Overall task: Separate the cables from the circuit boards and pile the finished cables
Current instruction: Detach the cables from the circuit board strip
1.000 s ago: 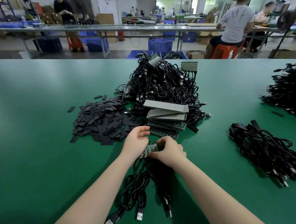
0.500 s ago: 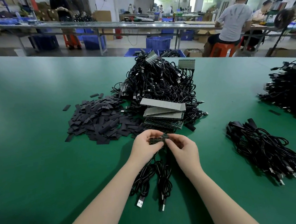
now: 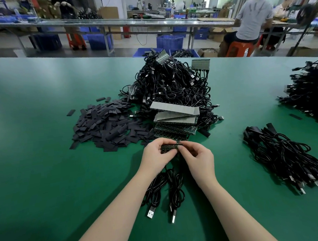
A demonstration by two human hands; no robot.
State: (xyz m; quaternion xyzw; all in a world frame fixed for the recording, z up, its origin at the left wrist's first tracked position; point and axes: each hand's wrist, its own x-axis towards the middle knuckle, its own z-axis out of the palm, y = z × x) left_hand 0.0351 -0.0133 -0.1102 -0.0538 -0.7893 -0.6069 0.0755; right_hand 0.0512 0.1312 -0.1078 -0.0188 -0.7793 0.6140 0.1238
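head view: a small circuit board (image 3: 170, 147) is pinched between the left hand (image 3: 157, 154) and right hand (image 3: 199, 158), its cables (image 3: 163, 187) trailing toward 6 o'clock. separation appears under way; next, the freed cables would be carried to the finished pile (image 3: 283, 155) at 3 o'clock.

- A small green circuit board (image 3: 170, 147) is held level just above the counter (image 3: 46, 184), pinched at its left end by the left hand (image 3: 158, 156) and at its right end by the right hand (image 3: 199, 158).
- Black cables (image 3: 165, 189) hang from the board toward the person, looped, with two silver USB plugs lying on the counter.
- A stack of bare circuit boards (image 3: 175, 119) lies just beyond the hands.
- Behind it rises a tangled heap of cables (image 3: 170, 83) with boards attached.
- A pile of finished cables (image 3: 283, 155) lies to the right, plugs pointing toward the near edge.
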